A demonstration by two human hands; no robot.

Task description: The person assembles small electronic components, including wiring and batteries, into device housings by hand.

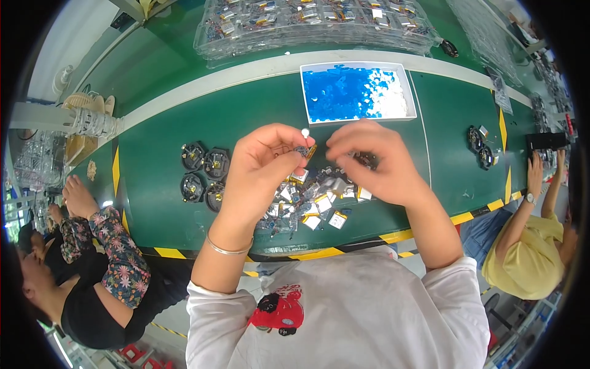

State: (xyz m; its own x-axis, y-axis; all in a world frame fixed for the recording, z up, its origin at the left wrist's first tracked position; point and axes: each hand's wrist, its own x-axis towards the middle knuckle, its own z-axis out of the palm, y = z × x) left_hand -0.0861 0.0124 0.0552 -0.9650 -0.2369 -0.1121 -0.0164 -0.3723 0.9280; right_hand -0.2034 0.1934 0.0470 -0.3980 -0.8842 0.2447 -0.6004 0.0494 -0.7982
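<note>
My left hand [264, 166] is closed in a pinch on a small electronic assembly [301, 150], with thin wires and a yellow-edged part. A white round piece [305, 133] stands up just above its fingertips. To the right, my right hand [378, 163] is curved with thumb and fingers apart. Dark small parts [366, 160] show between its thumb and fingers; whether they touch the hand, I cannot tell. Below both hands spreads a pile of silver battery cells with wired circuit parts [313, 206]. Several black round housings [216, 163] with parts inside sit left of my left hand.
A white box [413, 98] of blue and white pieces stands beyond my hands. Clear trays of wired parts [319, 24] lie behind the pale ledge [246, 72]. Two black housings [480, 147] rest at right. Striped tape [393, 236] edges the green table. People work on both sides.
</note>
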